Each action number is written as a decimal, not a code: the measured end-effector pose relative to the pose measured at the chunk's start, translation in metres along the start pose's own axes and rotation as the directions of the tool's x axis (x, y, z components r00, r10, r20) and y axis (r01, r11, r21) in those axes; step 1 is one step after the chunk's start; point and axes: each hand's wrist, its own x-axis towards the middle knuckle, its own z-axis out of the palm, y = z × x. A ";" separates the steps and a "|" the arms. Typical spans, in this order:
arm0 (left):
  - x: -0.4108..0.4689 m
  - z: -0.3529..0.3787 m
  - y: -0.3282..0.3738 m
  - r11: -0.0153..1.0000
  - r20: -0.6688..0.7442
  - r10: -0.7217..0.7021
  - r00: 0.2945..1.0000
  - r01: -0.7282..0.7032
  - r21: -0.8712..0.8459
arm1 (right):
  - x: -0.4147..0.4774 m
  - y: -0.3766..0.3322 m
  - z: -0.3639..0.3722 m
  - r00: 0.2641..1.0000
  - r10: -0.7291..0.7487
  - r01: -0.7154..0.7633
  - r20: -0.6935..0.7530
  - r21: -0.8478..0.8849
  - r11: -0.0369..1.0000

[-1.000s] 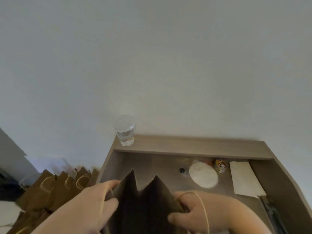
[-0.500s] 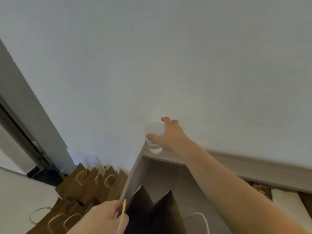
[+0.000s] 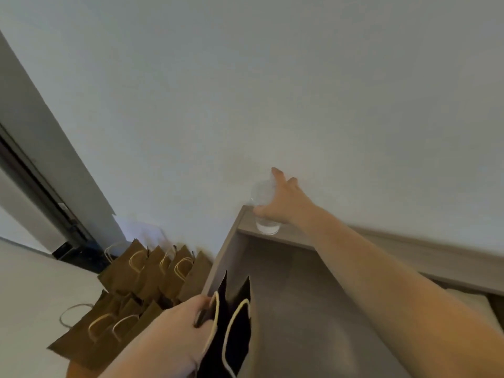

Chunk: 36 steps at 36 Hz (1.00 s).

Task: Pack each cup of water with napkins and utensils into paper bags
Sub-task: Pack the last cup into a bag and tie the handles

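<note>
Plain pale wall (image 3: 245,91) fills 10 to 2 o'clock; grey door frame (image 3: 32,124) slants at 9, pale floor (image 3: 30,290) at 8, wooden desk (image 3: 294,309) with raised ledge at 5

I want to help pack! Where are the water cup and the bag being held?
water cup (image 3: 267,227): head view, its water-filled bottom.
held paper bag (image 3: 237,336): head view, dark panel inside the handle loop.

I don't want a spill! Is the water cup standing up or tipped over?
Standing up. The cup sits upright on the shelf, water low in its bottom, with the right hand gripping it.
</note>
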 end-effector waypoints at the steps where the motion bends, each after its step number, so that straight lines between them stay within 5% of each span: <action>1: 0.002 0.001 0.000 1.000 0.009 0.012 1.000 -0.012 0.002 | -0.009 -0.002 -0.007 1.000 0.013 -0.013 0.019 -0.002 1.000; 12: 0.027 0.031 0.066 0.970 0.206 0.128 0.970 -0.079 -0.229 | -0.169 -0.027 -0.117 0.993 -0.121 0.121 0.006 -0.027 0.992; 23: 0.031 0.077 0.096 0.941 0.300 0.221 0.928 -0.122 -0.316 | -0.271 0.030 -0.120 0.993 0.108 -0.113 -0.052 -0.102 0.988; 30: 0.031 0.079 0.104 0.937 0.287 0.197 0.938 -0.094 -0.336 | -0.294 0.048 -0.121 0.958 0.122 -0.090 -0.259 0.134 0.987; 36: 0.030 0.081 0.112 0.936 0.327 0.176 0.928 -0.056 -0.346 | -0.299 0.052 -0.107 0.975 0.172 -0.170 -0.143 0.028 0.985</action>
